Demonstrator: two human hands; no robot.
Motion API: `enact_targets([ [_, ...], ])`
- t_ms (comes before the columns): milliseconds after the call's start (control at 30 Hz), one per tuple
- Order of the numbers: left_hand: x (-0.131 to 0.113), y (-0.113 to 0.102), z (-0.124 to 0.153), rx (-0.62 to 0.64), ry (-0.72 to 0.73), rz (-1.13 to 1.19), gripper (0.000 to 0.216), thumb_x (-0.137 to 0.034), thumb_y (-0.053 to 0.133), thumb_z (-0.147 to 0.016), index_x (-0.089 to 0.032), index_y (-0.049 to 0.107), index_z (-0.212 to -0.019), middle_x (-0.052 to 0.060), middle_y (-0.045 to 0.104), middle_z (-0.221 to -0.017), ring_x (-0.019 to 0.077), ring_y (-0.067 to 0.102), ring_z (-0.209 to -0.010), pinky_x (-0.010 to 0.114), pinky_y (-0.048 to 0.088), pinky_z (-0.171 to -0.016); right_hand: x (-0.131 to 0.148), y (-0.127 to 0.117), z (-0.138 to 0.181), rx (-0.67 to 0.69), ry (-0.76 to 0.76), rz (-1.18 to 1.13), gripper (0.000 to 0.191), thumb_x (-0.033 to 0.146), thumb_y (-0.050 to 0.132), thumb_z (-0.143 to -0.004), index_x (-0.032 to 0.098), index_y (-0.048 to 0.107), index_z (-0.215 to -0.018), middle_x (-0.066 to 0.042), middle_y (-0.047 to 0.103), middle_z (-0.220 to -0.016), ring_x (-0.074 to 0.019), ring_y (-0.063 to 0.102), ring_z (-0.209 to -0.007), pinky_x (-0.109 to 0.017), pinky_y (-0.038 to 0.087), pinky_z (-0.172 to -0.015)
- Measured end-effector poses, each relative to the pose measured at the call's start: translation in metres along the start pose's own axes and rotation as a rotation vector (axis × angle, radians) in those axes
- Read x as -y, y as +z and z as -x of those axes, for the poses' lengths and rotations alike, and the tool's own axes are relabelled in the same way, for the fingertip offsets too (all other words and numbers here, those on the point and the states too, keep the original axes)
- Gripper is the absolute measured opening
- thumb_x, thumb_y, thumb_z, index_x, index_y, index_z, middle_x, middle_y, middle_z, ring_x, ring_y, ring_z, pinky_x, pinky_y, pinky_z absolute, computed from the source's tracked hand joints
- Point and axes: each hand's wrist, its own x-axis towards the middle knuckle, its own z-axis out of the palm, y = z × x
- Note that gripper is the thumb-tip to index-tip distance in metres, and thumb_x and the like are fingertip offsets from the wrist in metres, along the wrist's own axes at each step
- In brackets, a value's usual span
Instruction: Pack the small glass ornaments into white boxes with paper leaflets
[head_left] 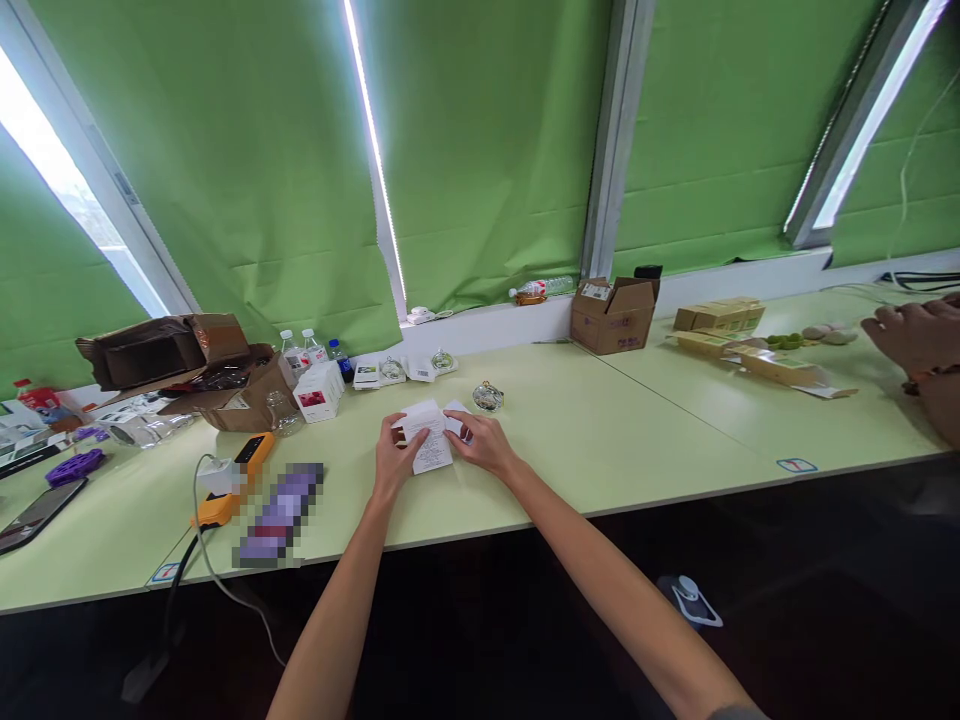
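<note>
Above the table, close to its front edge, a white sheet of printed paper [433, 455] is between my hands. My left hand [397, 450] pinches its left side, thumb across the front. My right hand [484, 440] has its fingers closed at the sheet's upper right edge. Another white piece [456, 420] shows by the right fingers; whether it belongs to the same sheet I cannot tell. Just beyond my right hand lies a small round, shiny metallic item [487, 396] in what looks like clear wrapping. Small white boxes [319, 391] stand together farther left.
An orange power strip [251, 455] with a cable and a blurred purple item [281, 515] lie to the left. Open cardboard boxes [247, 390] and bottles stand behind them. At right are a brown carton [613, 315], flattened packaging [765, 360] and another person's hand [919, 335].
</note>
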Motion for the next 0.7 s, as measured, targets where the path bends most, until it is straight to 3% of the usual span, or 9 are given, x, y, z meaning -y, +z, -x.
enact_targets([
  [133,0.002,-0.001,0.000,0.017,0.013,-0.038,0.060,-0.047,0.077,-0.067,-0.023,0.051,-0.115,0.006,0.068,-0.092,0.0190,0.066,-0.079,0.027,0.052,-0.062,-0.005,0.003,0.000,-0.044,-0.106,0.098,0.037,0.037,0.060,-0.087,0.022,0.064,-0.120,-0.003,0.068,-0.071,-0.0168,0.062,-0.065,-0.027,0.045,-0.069],
  [267,0.005,-0.001,0.000,0.045,0.046,-0.084,0.070,-0.047,0.073,-0.072,-0.024,0.042,-0.131,0.007,0.067,-0.096,0.0198,0.066,-0.084,0.028,0.054,-0.064,-0.005,0.003,0.001,-0.061,-0.149,0.144,0.037,0.035,0.058,-0.088,0.020,0.062,-0.122,-0.002,0.070,-0.074,-0.0154,0.062,-0.063,-0.026,0.045,-0.067],
  [467,0.013,-0.003,-0.005,-0.002,0.043,-0.029,0.093,-0.044,0.071,-0.076,-0.031,0.015,-0.149,0.010,0.058,-0.118,0.0182,0.066,-0.089,0.027,0.054,-0.067,-0.002,0.001,0.000,-0.035,-0.095,0.136,0.042,0.031,0.055,-0.088,0.021,0.055,-0.129,-0.003,0.072,-0.091,-0.0138,0.063,-0.063,-0.026,0.047,-0.068],
  [600,0.021,-0.008,-0.011,-0.076,-0.055,-0.025,0.090,-0.045,0.069,-0.078,-0.026,0.016,-0.149,0.012,0.060,-0.117,0.0171,0.066,-0.081,0.028,0.054,-0.064,-0.003,0.000,-0.002,-0.076,-0.014,0.156,0.036,0.027,0.049,-0.090,0.020,0.058,-0.124,-0.005,0.072,-0.096,-0.0139,0.063,-0.063,-0.027,0.047,-0.070],
  [700,0.027,-0.013,-0.014,-0.151,-0.148,-0.092,0.088,-0.045,0.068,-0.079,-0.021,0.019,-0.148,0.015,0.060,-0.121,0.0199,0.066,-0.088,0.029,0.054,-0.068,-0.004,-0.002,-0.004,-0.104,0.055,0.172,0.034,0.025,0.047,-0.090,0.019,0.060,-0.121,-0.005,0.071,-0.096,-0.0148,0.063,-0.065,-0.028,0.046,-0.071],
])
